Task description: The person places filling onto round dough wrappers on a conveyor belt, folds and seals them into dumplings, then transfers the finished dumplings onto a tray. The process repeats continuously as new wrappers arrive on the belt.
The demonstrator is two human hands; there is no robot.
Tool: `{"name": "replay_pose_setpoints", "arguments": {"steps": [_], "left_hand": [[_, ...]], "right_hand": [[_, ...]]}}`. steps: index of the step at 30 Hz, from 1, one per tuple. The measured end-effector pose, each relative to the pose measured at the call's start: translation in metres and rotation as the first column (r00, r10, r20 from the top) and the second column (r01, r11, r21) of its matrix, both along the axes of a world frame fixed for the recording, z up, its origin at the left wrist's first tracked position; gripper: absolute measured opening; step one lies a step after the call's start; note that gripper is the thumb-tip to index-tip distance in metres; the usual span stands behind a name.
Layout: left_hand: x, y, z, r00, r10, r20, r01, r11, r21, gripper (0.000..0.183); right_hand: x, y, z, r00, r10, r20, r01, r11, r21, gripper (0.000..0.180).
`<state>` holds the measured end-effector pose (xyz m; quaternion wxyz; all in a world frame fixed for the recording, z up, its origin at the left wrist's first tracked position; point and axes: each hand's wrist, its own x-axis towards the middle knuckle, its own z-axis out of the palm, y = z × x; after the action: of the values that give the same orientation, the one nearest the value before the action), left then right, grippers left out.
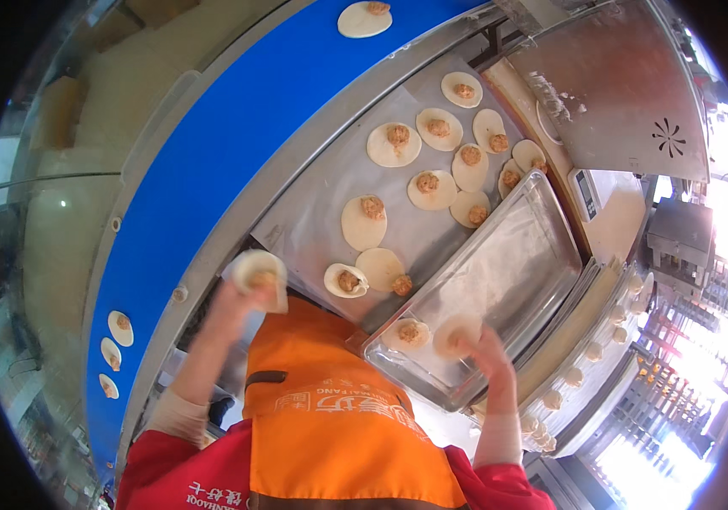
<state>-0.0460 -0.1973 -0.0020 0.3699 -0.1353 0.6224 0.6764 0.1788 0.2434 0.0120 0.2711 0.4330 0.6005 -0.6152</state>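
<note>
My left hand (240, 303), blurred, holds up a filled dough round (261, 271) at the near left corner of the steel worktop (313, 210). Over the near end of a shallow metal tray (504, 255), the fingers of my right hand (490, 357) pinch another filled dough round (450, 335), also blurred. Beside it in the tray lies a flat dough round (405, 334) with a ball of minced filling in its middle. Several more topped rounds are spread over the worktop, among them a dough round (364, 223) and one with raised edges (345, 280).
A blue conveyor belt (211, 166) curves along the left, carrying several topped rounds (120, 328). At the right are a digital scale (586, 194), a steel machine housing (619, 89) and stacked trays, the top one bearing shaped dough pieces (573, 377).
</note>
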Motion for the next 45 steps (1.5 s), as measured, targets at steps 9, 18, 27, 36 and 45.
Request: {"name": "replay_pose_setpoints", "arguments": {"steps": [9, 18, 27, 36, 45], "left_hand": [[0.044, 0.090, 0.019, 0.958, -0.112, 0.265, 0.021, 0.946, 0.324, 0.043], [0.018, 0.093, 0.034, 0.961, -0.213, -0.177, 0.227, 0.971, 0.068, 0.038], [0.005, 0.077, 0.041, 0.897, -0.373, -0.238, 0.389, 0.921, 0.024, 0.035], [-0.026, 0.074, 0.028, 0.566, -0.772, -0.290, 0.810, 0.586, 0.020, 0.034], [-0.030, 0.116, 0.043, 0.653, -0.756, -0.050, 0.745, 0.629, 0.221, 0.029]], "right_hand": [[-0.037, -0.085, 0.014, 0.894, 0.414, -0.172, -0.273, 0.807, 0.524, 0.039], [-0.144, -0.187, 0.042, 0.938, -0.030, -0.344, 0.065, 0.994, 0.091, 0.011], [-0.167, -0.190, 0.060, 0.822, 0.233, -0.519, -0.088, 0.953, 0.288, 0.016], [-0.152, -0.195, 0.076, 0.704, 0.451, -0.549, -0.108, 0.831, 0.545, 0.024], [-0.102, -0.179, 0.053, 0.780, 0.391, -0.489, -0.074, 0.833, 0.548, 0.028]]}}
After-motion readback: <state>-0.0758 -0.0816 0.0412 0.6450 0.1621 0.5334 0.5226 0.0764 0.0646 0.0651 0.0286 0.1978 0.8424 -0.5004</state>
